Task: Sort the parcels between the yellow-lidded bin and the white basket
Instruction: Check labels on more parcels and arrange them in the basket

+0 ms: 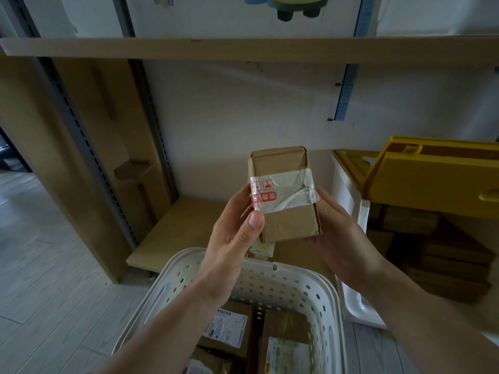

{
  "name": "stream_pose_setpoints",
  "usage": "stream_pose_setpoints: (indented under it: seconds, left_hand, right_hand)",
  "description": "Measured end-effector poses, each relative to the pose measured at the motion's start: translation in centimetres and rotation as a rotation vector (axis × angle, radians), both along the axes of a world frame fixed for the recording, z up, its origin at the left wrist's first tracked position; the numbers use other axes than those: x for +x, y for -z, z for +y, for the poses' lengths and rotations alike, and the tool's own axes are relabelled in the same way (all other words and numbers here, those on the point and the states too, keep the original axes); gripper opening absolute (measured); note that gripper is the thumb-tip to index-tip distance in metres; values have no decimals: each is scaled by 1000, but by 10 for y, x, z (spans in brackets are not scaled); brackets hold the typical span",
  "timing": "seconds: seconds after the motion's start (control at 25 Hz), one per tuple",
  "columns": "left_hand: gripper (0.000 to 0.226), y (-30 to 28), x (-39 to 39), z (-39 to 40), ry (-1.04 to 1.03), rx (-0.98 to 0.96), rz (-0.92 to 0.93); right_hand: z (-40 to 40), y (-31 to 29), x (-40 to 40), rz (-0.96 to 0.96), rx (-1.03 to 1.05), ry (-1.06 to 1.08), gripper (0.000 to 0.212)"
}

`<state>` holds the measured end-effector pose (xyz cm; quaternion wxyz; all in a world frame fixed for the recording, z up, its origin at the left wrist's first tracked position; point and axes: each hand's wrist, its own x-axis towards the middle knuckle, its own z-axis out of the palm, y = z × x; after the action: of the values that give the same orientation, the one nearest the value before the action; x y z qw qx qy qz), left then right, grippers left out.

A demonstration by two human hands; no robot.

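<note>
- The small cardboard parcel (283, 195) is held up in the air above the far rim of the white basket (270, 282), with the yellow-lidded bin (348, 211) just to its right. It is in neither container yet.
- The left hand (232, 238) grips the parcel's left edge, thumb pressed on the front face beside the tape and fingers curled behind.
- The right hand (340, 238) supports the right side and underside, fingers wrapped round the back; both hands are clamped on the same parcel.
- The step in hand looks like inspection: the parcel is turned face-up toward the camera, probably so its markings can be read before a container is chosen.
- The next move calls for a decision. Lowering it straight down would put it in the basket; swinging it right, under the raised yellow lid (432, 182), would put it in the bin. One hand could manage a box this light.
- A band of clear tape (286, 193) wraps the middle of the parcel. At its left end are red printed marks: a small pictogram and a red block with white characters that appear upside down and cannot be read.
- In the basket lie several brown parcels, two with white shipping labels (225, 329) bearing barcodes; their print is too small to read.
- The bin also holds stacked brown boxes (432, 252), with no writing legible.
</note>
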<state>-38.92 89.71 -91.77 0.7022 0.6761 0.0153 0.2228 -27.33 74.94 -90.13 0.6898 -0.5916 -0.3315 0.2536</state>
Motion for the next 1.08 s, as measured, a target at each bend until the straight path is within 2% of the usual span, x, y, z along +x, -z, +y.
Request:
stream_pose_setpoints:
  seconds: [0.24, 0.32, 0.4, 0.48, 0.56, 0.68, 0.88, 1.08]
  left_hand:
    - [98, -2, -1, -1, 20, -20, -43]
    - [86, -1, -1, -1, 11, -16, -84]
    - [62, 1, -1, 0, 0, -24, -125]
    - [45, 2, -1, 0, -2, -63, -175]
    - [41, 1, -3, 4, -23, -152, -225]
    - [53, -1, -5, 11, -93, -267, -247]
    - [58, -3, -7, 16, -180, -338, -201]
    - [16, -11, -7, 24, -417, -150, -202]
  right_hand:
    - [-4, 1, 1, 1, -11, 14, 68]
    - [-3, 3, 2, -21, -25, 74, 53]
    - [-1, 4, 3, -58, -50, 171, 32]
    - [0, 5, 3, -81, -82, 257, 27]
    - [1, 5, 3, -80, -98, 299, 38]
    - [3, 6, 2, -30, -103, 293, 76]
    - [7, 4, -5, 72, -37, 215, 70]
    - [7, 4, -2, 7, 44, 363, 75]
